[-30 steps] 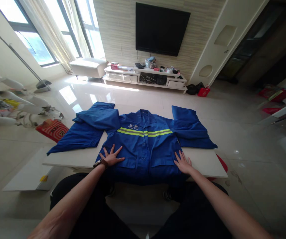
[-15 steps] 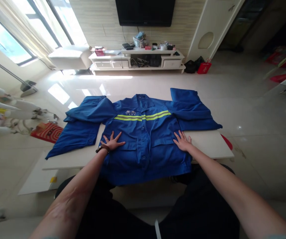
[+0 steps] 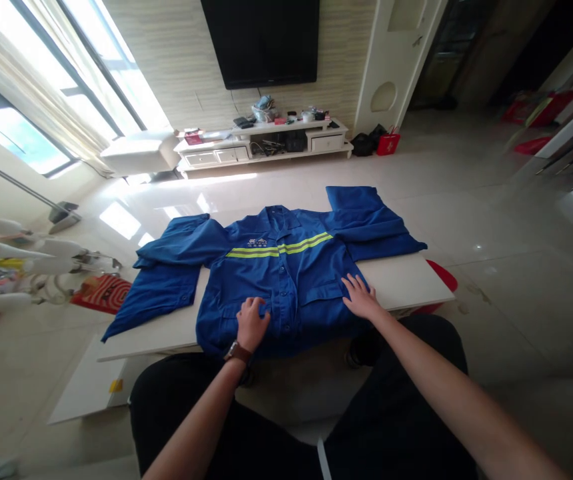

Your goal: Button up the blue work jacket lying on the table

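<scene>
A blue work jacket (image 3: pixel 246 277) lies front up across a white table (image 3: pixel 391 283), its buttoned front and yellow-green reflective stripe facing me. To either side are blue folded pieces, one on the left (image 3: pixel 159 293) and one on the right (image 3: pixel 376 227), partly under the sleeves. My left hand (image 3: pixel 252 323), with a brown-strapped watch (image 3: pixel 238 351) on its wrist, is over the lower pocket on the left. Its fingers are loosely bent and the thumb stands apart. Spread fingers of my right hand (image 3: pixel 359 298) rest at the outer end of the other pocket flap.
A white TV cabinet (image 3: pixel 206 159) with small items stands at the far wall under a TV (image 3: pixel 271 47). On the right, a red stool (image 3: pixel 434 283) shows partly beneath the table. A patterned red bag (image 3: pixel 99 293) is at the left.
My left hand has moved inward across the pocket, its spread fingers now bent. My right hand stays on the jacket's right side. The jacket's lower edge is drawn in, and the view has tilted.
</scene>
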The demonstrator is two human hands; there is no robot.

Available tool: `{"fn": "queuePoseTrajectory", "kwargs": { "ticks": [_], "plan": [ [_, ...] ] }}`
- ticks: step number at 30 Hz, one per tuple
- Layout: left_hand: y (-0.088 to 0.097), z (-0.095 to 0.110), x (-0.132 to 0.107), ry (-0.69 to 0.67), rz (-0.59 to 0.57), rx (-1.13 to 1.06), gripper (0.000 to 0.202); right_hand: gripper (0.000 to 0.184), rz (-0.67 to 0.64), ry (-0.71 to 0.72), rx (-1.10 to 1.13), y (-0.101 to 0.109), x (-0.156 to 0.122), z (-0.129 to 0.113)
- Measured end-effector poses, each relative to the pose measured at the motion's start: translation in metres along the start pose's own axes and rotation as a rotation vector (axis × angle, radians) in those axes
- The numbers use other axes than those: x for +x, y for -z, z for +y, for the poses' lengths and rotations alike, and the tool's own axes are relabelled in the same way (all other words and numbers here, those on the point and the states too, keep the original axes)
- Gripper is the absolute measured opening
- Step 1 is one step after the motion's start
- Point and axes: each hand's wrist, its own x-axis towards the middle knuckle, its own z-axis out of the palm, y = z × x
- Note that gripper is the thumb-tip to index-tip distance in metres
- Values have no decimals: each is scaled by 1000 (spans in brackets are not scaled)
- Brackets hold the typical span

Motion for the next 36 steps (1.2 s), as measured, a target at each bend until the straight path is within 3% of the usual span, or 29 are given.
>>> {"fn": "queuePoseTrajectory", "kwargs": {
  "ticks": [2, 4, 7, 9, 13, 16, 24, 30, 33, 36],
  "plan": [
    [-21, 26, -33, -96, 19, -134, 8, 69, 15, 80, 78, -8, -18, -16],
    [-43, 43, -54, -88, -19, -241, 8, 69, -68, 134, 131, -17, -31, -33],
    [-69, 50, -62, 9, -41, -260, 9, 79, -185, 147, 142, -27, -37, -51],
    [-76, 48, -59, 10, -26, -220, 5, 85, -201, 142, 135, -30, -35, -56],
    [-72, 44, -57, -57, -40, -130, 18, 86, -211, 140, 132, -30, -31, -57],
    [-69, 44, -60, -79, -40, -71, 4, 86, -213, 128, 125, -31, -30, -59],
    [-69, 44, -61, -124, -42, -56, 6, 86, -201, 104, 67, -32, -29, -65],
    [-57, 36, -55, 103, -17, -410, 6, 86, -241, 88, 86, -24, -28, -65],
    [-53, 23, -48, 273, -96, -670, 12, 84, -255, 82, 87, -21, -26, -65],
    [-55, 13, -41, 404, -199, -774, 15, 84, -259, 82, 93, -19, -26, -66]
  ]
}}
